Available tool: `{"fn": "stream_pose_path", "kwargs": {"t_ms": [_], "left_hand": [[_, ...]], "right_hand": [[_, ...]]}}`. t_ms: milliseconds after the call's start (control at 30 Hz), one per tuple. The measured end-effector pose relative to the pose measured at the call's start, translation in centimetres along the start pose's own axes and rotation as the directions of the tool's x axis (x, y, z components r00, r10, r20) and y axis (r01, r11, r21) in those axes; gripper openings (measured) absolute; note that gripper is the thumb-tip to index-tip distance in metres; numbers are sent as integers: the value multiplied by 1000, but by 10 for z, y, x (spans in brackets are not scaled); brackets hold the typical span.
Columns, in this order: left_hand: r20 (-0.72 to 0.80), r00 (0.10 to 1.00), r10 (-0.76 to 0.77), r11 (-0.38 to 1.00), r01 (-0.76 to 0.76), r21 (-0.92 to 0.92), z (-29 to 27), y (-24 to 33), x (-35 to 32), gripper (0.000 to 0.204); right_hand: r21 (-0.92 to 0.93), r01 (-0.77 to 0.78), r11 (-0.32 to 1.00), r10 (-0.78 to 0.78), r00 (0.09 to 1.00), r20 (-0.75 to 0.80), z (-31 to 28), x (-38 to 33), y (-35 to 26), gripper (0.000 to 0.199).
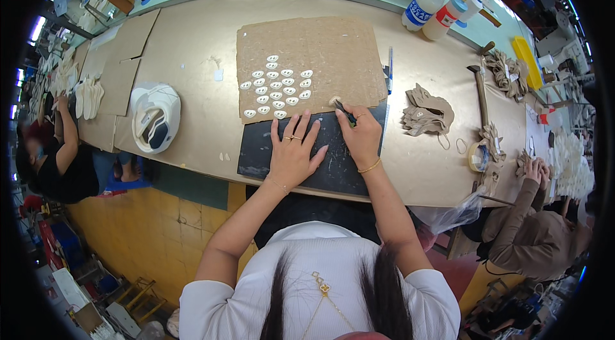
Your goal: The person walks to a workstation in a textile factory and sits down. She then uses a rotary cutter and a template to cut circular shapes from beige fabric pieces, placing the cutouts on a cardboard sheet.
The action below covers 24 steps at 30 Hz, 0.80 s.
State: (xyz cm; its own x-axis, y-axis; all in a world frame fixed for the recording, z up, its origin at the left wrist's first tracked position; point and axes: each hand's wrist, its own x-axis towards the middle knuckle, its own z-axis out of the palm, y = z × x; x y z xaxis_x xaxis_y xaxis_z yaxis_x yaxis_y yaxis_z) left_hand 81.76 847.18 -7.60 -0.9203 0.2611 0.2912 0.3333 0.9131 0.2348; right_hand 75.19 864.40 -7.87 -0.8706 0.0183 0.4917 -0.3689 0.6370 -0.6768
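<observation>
My left hand point(293, 151) lies flat with fingers spread on a scuffed black mat point(256, 148). Its fingertips reach the near edge of a brown cardboard sheet point(307, 39). My right hand point(362, 132) is closed round a slim dark tool point(338, 105) whose exact kind I cannot make out. The tool's tip is at a small pale piece point(334, 101) near the cardboard's lower right. Several small white oval pieces with dark marks point(276, 95) lie in rough rows on the left half of the cardboard.
A white cap point(155, 117) sits to the left. Tan fabric pieces point(428, 111) are stacked on the right, near a hammer point(479, 90) and a tape roll point(478, 157). Bottles point(423, 7) stand at the back right. Other people point(532, 224) work at both sides.
</observation>
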Motion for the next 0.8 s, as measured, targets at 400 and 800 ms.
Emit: {"fn": "stream_pose_path", "kwargs": {"t_ms": [400, 800], "left_hand": [[36, 999, -8, 1000, 8, 7, 1, 2, 4, 55], [43, 999, 30, 999, -32, 43, 3, 0, 1, 53]], "right_hand": [[758, -266, -596, 229, 848, 477, -79, 17, 38, 19], [756, -90, -649, 211, 933, 292, -127, 6, 56, 24]]}}
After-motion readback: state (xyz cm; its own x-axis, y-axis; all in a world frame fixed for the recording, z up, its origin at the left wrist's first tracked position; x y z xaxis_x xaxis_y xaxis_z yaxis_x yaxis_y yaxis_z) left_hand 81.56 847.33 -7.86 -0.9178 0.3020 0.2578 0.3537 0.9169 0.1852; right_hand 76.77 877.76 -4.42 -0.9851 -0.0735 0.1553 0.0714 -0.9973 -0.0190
